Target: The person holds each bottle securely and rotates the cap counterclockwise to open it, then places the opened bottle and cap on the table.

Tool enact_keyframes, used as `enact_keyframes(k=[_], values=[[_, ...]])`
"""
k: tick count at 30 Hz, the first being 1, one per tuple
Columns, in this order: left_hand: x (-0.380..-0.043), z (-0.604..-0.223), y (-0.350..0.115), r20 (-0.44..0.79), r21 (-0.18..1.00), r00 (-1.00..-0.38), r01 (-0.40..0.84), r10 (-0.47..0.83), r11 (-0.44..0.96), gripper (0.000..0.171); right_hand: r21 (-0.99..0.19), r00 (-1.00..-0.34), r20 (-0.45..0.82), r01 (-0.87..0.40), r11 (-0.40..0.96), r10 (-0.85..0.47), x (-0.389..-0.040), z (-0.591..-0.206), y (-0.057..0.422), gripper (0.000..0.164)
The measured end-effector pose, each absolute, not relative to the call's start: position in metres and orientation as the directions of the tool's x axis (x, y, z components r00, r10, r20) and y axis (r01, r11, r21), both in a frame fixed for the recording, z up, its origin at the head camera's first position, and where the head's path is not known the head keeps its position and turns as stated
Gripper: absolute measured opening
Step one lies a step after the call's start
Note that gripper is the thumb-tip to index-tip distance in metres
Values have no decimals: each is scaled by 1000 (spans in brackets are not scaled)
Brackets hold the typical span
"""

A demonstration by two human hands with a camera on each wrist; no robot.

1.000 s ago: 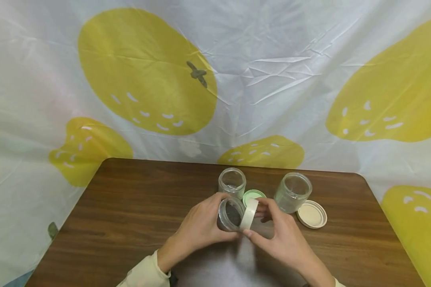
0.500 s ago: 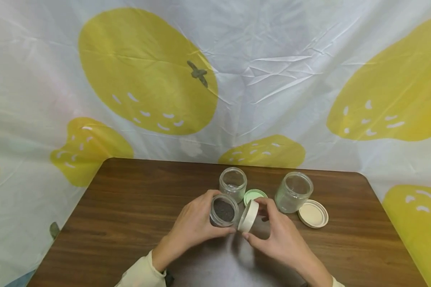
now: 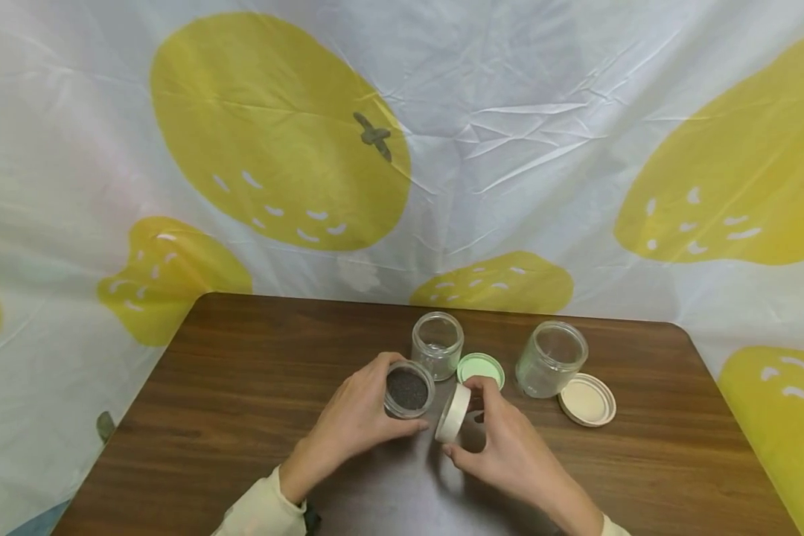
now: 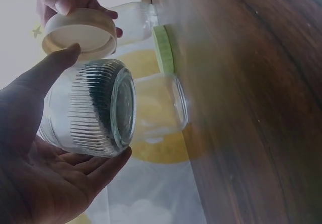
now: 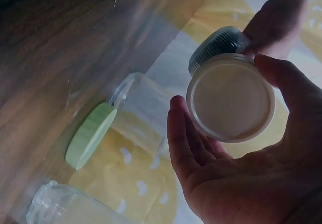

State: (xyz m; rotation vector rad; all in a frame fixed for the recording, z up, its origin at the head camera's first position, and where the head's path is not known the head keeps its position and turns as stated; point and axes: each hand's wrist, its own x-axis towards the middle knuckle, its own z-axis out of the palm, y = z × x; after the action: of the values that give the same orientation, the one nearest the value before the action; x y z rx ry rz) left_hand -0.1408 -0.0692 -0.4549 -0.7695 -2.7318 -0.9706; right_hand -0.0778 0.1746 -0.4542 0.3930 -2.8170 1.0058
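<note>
My left hand [image 3: 356,408] grips a ribbed glass jar [image 4: 93,108] with its fingers and thumb round the side. Dark grains [image 3: 406,390] lie in the bottom of it, and its mouth has no lid on. A cream lid [image 3: 452,414] is pinched by its edge between the thumb and fingers of my right hand [image 3: 509,447]. This lid stands on its side just right of the jar, apart from its mouth. In the right wrist view the lid's flat top [image 5: 231,101] faces the camera.
Behind the held jar stands an uncovered glass jar [image 3: 438,345], with a green lid [image 3: 480,368] lying beside it. Farther right are another glass jar [image 3: 551,359] and a second cream lid [image 3: 587,400] on the brown table [image 3: 268,372]. A lemon-print cloth [image 3: 442,149] hangs behind.
The cream lid has come away from the jar's mouth. My left hand has moved left and turned the jar more upright; my right hand has shifted slightly left and down with the lid.
</note>
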Motion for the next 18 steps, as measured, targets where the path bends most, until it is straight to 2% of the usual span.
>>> enact_keyframes(k=[4, 11, 18], values=[[-143, -457, -73, 286, 551, -867, 497, 408, 670, 86, -615, -951, 213, -310, 726, -225, -85, -463, 169, 85], [-143, -459, -77, 280, 507, -881, 473, 381, 720, 85, -648, -958, 157, -284, 707, -241, -94, -472, 156, 80], [-148, -459, -83, 281, 506, -891, 454, 357, 734, 86, -592, -961, 157, -277, 757, -229, -99, -471, 149, 76]])
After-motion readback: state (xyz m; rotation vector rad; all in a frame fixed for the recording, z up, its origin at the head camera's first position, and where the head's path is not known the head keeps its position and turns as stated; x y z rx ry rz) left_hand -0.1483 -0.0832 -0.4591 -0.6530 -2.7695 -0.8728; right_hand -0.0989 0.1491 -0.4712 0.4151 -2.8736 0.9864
